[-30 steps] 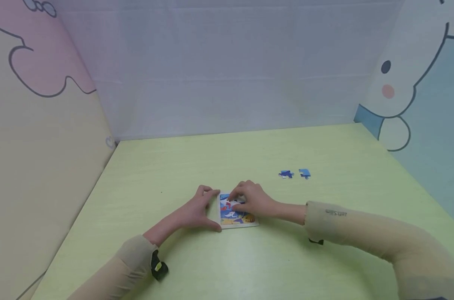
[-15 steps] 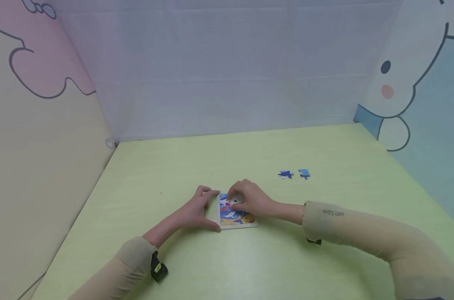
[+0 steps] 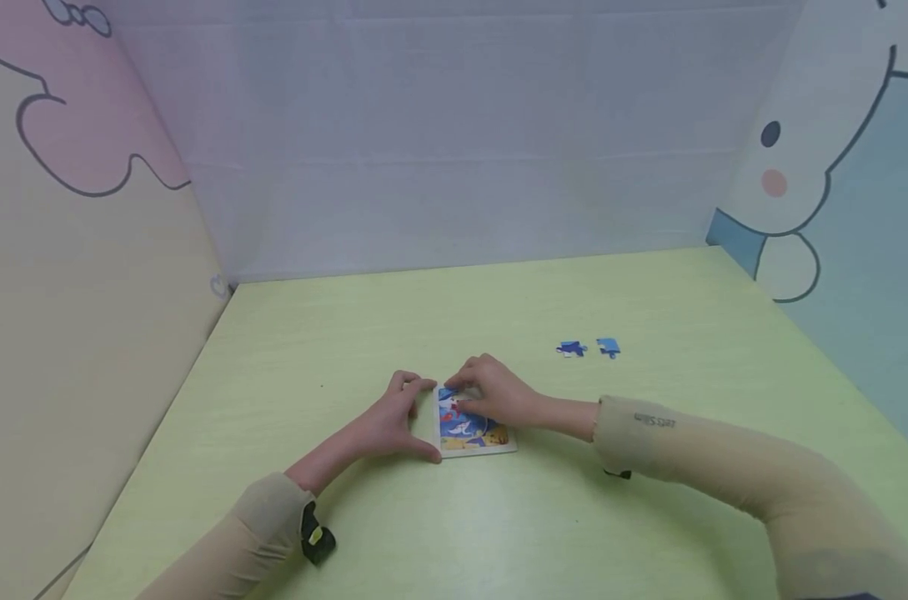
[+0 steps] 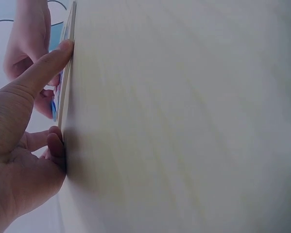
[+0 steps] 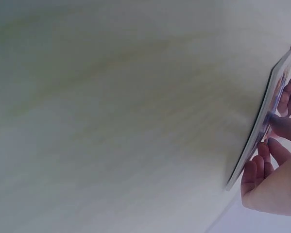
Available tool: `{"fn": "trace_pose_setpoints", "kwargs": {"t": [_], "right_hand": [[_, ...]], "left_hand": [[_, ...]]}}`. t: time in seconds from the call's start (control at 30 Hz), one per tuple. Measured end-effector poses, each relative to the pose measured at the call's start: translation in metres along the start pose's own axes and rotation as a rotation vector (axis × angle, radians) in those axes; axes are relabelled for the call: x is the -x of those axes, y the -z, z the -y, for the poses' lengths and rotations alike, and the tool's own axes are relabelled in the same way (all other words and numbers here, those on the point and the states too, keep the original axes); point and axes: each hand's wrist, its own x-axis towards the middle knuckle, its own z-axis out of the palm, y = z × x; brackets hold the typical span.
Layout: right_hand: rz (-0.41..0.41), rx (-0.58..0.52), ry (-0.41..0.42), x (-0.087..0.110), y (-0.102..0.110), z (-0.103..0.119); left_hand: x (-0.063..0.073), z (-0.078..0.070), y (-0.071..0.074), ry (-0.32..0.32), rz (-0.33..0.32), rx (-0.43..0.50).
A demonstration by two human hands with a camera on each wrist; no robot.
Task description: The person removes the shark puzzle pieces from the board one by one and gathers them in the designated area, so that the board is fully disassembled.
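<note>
Puzzle board (image 3: 478, 453), light-rimmed, was set just below the centre of the head frame, flat on the yellow-green tabletop (image 3: 333, 333). Most of the visible sea picture within its rim was filled, so the work was judged to be near its end; the upper right part was covered by a hand, and whether gaps were left there could not be told. Two loose pieces, judged unplaced, were seen farther toward the upper right: a dark blue piece (image 3: 571, 349) and, just beside it, a light blue piece (image 3: 608, 347).

At the board's left edge the left hand (image 3: 388, 427) was spread wide, its thumb at the lower left corner and a fingertip at the upper left one, by which the board was apparently steadied. The right hand (image 3: 504, 393) was held over the upper part of the picture, thumb and bent fingers slightly parted; whether a piece was gripped could not be told.

A faint grain was shown by the tabletop. It was enclosed by a creased lilac backdrop (image 3: 454, 142) along the top, a cream panel (image 3: 86, 333) with a pink cartoon shape at left, and a blue panel (image 3: 881, 208) with a white cartoon figure at right.
</note>
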Motion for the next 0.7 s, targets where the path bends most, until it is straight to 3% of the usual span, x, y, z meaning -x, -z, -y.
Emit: {"fn": "trace_pose_setpoints", "kwargs": {"t": [0.4, 0.7], "right_hand": [[-0.017, 0.07, 0.037, -0.001, -0.001, -0.003], [-0.081, 0.021, 0.022, -0.001, 0.005, -0.015]], "left_hand": [[-0.001, 0.0, -0.001, 0.018, -0.001, 0.007], [-0.001, -0.002, 0.0, 0.02, 0.003, -0.009]]}}
